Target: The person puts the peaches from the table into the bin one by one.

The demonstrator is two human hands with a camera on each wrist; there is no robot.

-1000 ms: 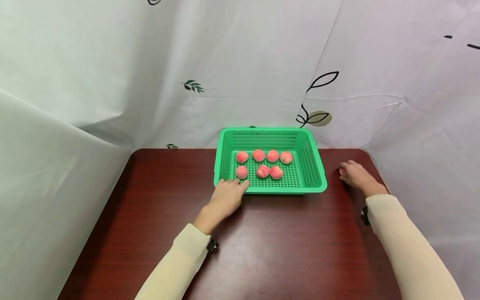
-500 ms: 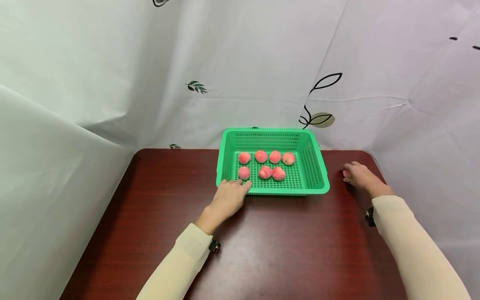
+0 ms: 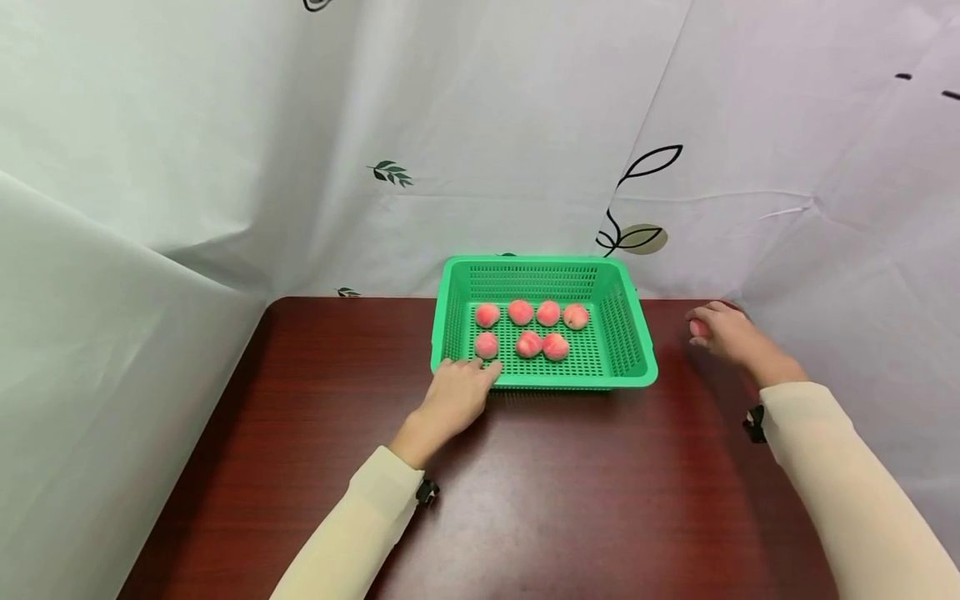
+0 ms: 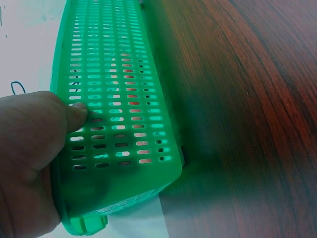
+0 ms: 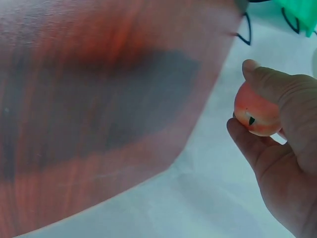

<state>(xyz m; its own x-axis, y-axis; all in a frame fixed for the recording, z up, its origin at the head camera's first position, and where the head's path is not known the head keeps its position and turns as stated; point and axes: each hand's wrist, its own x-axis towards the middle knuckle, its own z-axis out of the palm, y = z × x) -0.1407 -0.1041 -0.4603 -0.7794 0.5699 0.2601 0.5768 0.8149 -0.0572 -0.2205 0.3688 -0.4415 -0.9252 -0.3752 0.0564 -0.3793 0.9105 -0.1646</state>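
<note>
A green plastic basket [image 3: 543, 382] stands at the back of the table with several peaches [image 3: 521, 312] lying on its slotted floor in two rows. On its near rim, toward the left corner, my left hand [image 3: 457, 396] grips the edge; the left wrist view shows the thumb [image 4: 77, 117] pressed on the basket's outer wall [image 4: 114, 89]. To the right of the basket, near the table's back right corner, my right hand [image 3: 731, 335] holds a single peach [image 5: 256, 110]. In the right wrist view this peach sits between thumb and fingers.
The dark red wooden table [image 3: 570, 483] ends close behind the basket. White cloth with printed leaves [image 3: 480, 125] hangs behind it and along both sides. The table's right edge runs beneath my right forearm.
My right hand has lifted slightly and shifted right with the peach in its fingers. The left hand keeps its place on the basket rim, and the basket's peaches stay put.
</note>
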